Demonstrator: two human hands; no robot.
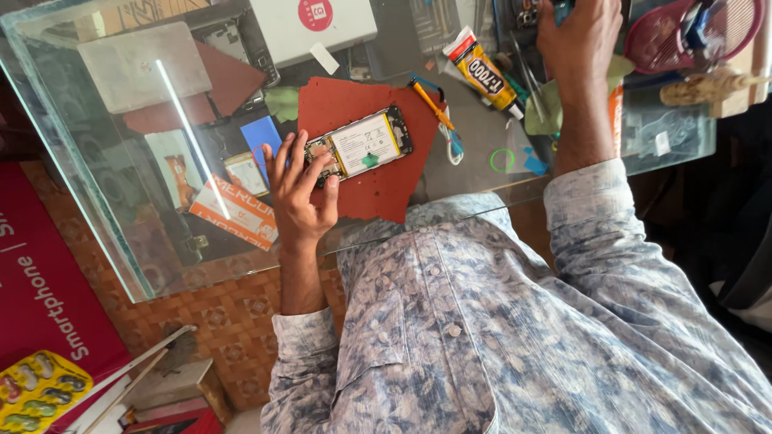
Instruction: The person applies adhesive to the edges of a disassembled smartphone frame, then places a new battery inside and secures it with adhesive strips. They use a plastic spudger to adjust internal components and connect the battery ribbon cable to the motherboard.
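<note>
Glass makes up the table top (96, 161), and on it lies one opened phone (360, 146) with its back cover off, so that a white battery shows. It rests on a single dark red mat (378, 185), tilted, its near end touching the fingertips of the left hand (299, 191). That hand's fingers are spread and curled around the phone's lower end, steadying it rather than clamping it. The right hand (581, 40) reaches well away to the far edge of the table, among tools (whether it grips anything cannot be told, since the fingers run out of view).

One yellow and black glue tube (484, 74) lies between the two hands, its white cap pointing toward the person. Just beside the mat sits one orange-handled tool (428, 100) with a blue cord, and one small green ring (503, 160) lies near the right wrist.

Under the glass, one orange and white rectangular packet (237, 213) lies left of the left hand. One white box with a round red label (314, 24) stands at the far side. A yellow blister card (36, 392) sits low at the left
</note>
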